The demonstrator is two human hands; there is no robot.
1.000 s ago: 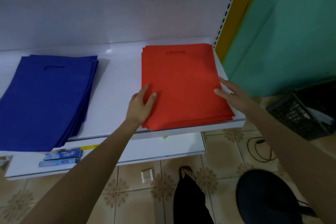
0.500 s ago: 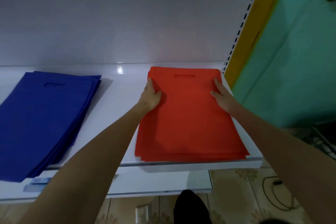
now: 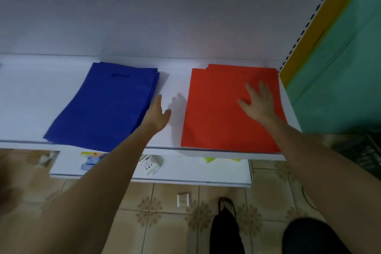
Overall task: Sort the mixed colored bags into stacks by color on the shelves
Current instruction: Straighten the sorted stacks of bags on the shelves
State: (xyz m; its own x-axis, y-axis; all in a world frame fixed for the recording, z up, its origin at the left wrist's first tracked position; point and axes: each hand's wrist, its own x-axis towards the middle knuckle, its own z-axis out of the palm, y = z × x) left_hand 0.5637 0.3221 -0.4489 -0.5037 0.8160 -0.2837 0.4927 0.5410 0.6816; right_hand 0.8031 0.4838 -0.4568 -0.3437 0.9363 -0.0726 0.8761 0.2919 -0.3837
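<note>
- On the right end of the upper shelf [image 3: 175,80], found the right hand [image 3: 258,103] spread flat on top of the red stack [image 3: 222,126], fingers straight, gripping nothing.
- Found the left hand [image 3: 157,116] likewise open and holding nothing, over the bare strip between the two stacks, just beside the blue stack [image 3: 107,105]; could not tell whether touching it.
- Saw both stacks lying flat and apart, each of one colour only, the blue one slightly fanned along its right edge.
- Spotted no loose or mixed bags anywhere in view.
- Judged the sorting done or nearly so, with at most a squaring-up of the blue edges left.
- Noticed small items on the lower shelf [image 3: 185,171], too blurred to name.
</note>
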